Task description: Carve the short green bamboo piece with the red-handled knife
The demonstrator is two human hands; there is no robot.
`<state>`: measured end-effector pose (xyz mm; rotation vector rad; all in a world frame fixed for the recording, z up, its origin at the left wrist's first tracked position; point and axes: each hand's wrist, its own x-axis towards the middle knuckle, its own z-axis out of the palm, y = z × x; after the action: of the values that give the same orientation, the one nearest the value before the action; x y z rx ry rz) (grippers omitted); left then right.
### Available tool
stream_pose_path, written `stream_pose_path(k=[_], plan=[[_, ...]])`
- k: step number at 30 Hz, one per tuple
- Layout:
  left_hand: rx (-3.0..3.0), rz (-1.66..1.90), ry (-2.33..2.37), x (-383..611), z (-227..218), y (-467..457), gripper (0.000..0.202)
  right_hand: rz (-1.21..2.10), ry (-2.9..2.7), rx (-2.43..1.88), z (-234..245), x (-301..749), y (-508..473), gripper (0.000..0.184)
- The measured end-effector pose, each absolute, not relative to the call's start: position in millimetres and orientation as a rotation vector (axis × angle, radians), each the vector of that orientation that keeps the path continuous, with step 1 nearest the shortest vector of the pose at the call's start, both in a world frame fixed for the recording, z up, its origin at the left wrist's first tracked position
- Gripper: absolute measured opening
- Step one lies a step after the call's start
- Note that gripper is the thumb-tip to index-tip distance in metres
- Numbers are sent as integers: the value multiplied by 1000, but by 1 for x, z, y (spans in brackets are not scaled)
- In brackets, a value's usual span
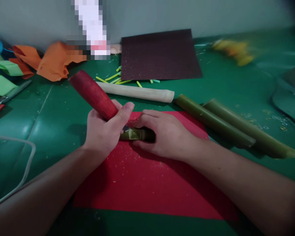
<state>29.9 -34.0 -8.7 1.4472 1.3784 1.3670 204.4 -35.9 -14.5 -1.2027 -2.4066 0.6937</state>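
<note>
My left hand (pixel 104 129) is closed around the red handle (pixel 93 95) of a tool whose blade is mostly hidden behind my fingers. The blade meets a short green bamboo piece (pixel 135 134) lying on a red sheet (pixel 147 183). My right hand (pixel 166 134) lies over that bamboo piece with its fingers curled round it, pressing it onto the sheet. Fine pale shavings are scattered on the sheet near both hands.
Two long green bamboo tubes (pixel 226 126) lie to the right, a pale stick (pixel 140 92) behind the hands, and a dark sheet (pixel 159 55) beyond. Orange (pixel 54 62) and green paper scraps sit at back left, with scissors (pixel 12 93) and a white cable (pixel 27 157) at left.
</note>
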Motion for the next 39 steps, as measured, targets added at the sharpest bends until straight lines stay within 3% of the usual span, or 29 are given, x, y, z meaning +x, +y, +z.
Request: stream_pose_path(k=[9, 18, 27, 33, 39], plan=[[1550, 1287, 1292, 27, -8, -40, 37, 775, -2341, -1129, -15, 206, -35, 16], [1583, 1276, 1276, 28, -10, -40, 33, 815, -2326, -1166, -15, 204, -36, 21], [1463, 1471, 1425, 32, -12, -39, 22, 761, -2342, -1159, -16, 205, -34, 18], [1419, 1428, 1323, 29, -11, -39, 40, 815, -2320, -1168, -15, 204, -35, 19], [1554, 1394, 1260, 31, -8, -45, 39, 878, -2291, -1161, -15, 205, -35, 19]])
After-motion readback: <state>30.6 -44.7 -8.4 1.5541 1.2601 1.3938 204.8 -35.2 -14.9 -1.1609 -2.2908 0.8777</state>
